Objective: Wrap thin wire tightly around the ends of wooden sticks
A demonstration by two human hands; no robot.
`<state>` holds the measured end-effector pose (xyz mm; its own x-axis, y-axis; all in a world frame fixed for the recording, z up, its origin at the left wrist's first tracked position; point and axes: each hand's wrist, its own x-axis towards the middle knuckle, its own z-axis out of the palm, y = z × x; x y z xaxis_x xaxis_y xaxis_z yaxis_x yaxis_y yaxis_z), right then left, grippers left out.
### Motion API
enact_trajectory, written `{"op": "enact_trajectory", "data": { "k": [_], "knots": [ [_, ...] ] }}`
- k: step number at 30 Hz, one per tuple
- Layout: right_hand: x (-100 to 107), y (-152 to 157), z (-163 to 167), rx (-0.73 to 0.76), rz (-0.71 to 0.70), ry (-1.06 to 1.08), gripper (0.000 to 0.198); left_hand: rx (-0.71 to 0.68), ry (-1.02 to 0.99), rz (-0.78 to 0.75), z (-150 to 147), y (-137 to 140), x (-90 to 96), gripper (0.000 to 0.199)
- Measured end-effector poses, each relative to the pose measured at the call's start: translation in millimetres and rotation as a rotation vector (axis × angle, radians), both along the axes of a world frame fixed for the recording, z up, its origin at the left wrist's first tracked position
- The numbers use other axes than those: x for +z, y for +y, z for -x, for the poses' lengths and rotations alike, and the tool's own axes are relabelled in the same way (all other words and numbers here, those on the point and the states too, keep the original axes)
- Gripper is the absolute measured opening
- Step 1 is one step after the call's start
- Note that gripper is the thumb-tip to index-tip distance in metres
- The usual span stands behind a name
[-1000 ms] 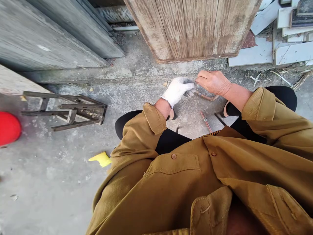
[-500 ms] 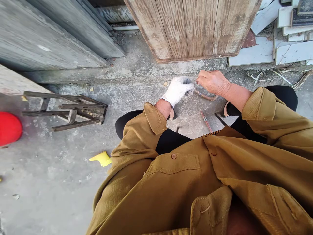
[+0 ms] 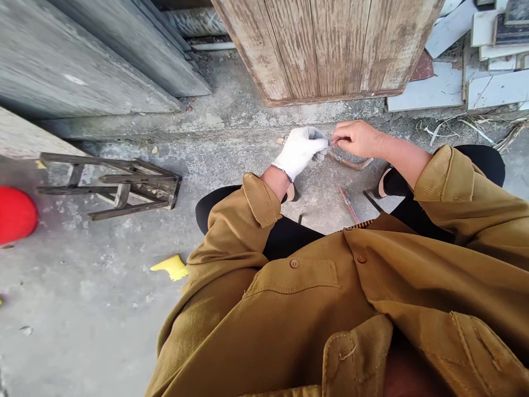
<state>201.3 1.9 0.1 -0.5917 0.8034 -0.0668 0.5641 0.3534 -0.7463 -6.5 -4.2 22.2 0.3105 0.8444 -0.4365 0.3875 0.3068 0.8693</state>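
My left hand (image 3: 305, 148), in a white knitted glove, is closed with thumb and fingers pinched together. Bare and also pinched, my right hand (image 3: 357, 138) meets it at the fingertips. Something small and thin seems to sit between the two hands, too small to name. Just below them lies a curved brown rod-like piece (image 3: 356, 164), its left end partly hidden near the gloved fingers. A thin red tool with a metallic end (image 3: 349, 204) rests on the concrete between my feet, beside a dark bar (image 3: 372, 202).
A weathered wooden panel (image 3: 326, 49) leans ahead, with stacked tiles (image 3: 438, 88) on its right. Grey boards (image 3: 91, 60) stand at the far left. An overturned wooden stool (image 3: 124, 187), a red round object (image 3: 16, 215) and a yellow scrap (image 3: 171, 268) are to my left.
My right hand has turned slightly and its fingertips have come closer to the gloved fingers. My left hand has barely moved.
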Motion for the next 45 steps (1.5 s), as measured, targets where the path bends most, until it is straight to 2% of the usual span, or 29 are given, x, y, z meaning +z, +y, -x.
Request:
{"op": "enact_trajectory", "data": {
  "k": [3,6,9,12,15,18,21,24,26,28,30,33,35,39,45],
  "knots": [
    [-0.2,-4.8,-4.0,0.107,-0.282,-0.152,0.028,0.035,-0.074,0.139,0.2,-0.4,2.1,0.006],
    [0.2,-8.8,-6.1,0.141,-0.431,-0.315,0.031,0.062,-0.148,0.233,-0.1,-1.5,5.0,0.009],
    [3.8,-9.8,-6.9,0.147,-0.466,-0.317,0.033,0.073,-0.193,0.293,-0.8,-1.9,7.1,0.011],
    [8.2,-10.5,-6.3,0.157,-0.420,-0.281,0.036,0.050,-0.193,0.303,-0.8,-1.3,6.7,0.010],
    [8.7,-12.2,-2.4,0.117,-0.340,-0.261,0.034,-0.029,-0.170,0.218,0.4,-0.3,3.5,0.011],
    [4.7,-11.9,4.8,-0.097,-0.192,-0.144,0.031,-0.062,-0.058,-0.003,-0.1,-1.5,1.2,0.008],
    [0.0,-7.9,10.8,-0.282,0.126,0.043,0.034,-0.038,0.114,-0.239,-3.8,-6.7,3.6,0.007],
    [-2.3,-4.4,12.9,-0.304,0.477,0.189,0.035,-0.037,0.201,-0.341,-7.7,-12.1,7.4,0.012],
    [-2.0,-3.8,13.2,-0.320,0.533,0.220,0.036,-0.023,0.216,-0.340,-8.9,-12.9,8.1,0.013],
    [-0.4,-4.2,12.7,-0.361,0.412,0.189,0.035,0.016,0.198,-0.303,-9.3,-11.3,6.9,0.012],
    [2.0,-5.0,10.9,-0.363,0.202,0.106,0.033,0.066,0.149,-0.229,-9.7,-8.9,4.5,0.010],
    [5.3,-6.8,5.5,-0.236,-0.084,-0.067,0.031,0.126,0.056,-0.105,-11.0,-7.1,1.6,0.007],
    [6.8,-8.4,1.8,-0.141,-0.209,-0.174,0.031,0.149,0.013,-0.062,-11.9,-7.5,1.5,0.005],
    [10.9,-10.5,-0.6,-0.043,-0.324,-0.356,0.032,0.161,-0.010,-0.062,-12.7,-8.3,4.3,0.004],
    [17.1,-8.1,-0.3,0.020,-0.348,-0.422,0.036,0.142,0.001,-0.089,-13.0,-7.1,1.6,0.003]
  ]
}}
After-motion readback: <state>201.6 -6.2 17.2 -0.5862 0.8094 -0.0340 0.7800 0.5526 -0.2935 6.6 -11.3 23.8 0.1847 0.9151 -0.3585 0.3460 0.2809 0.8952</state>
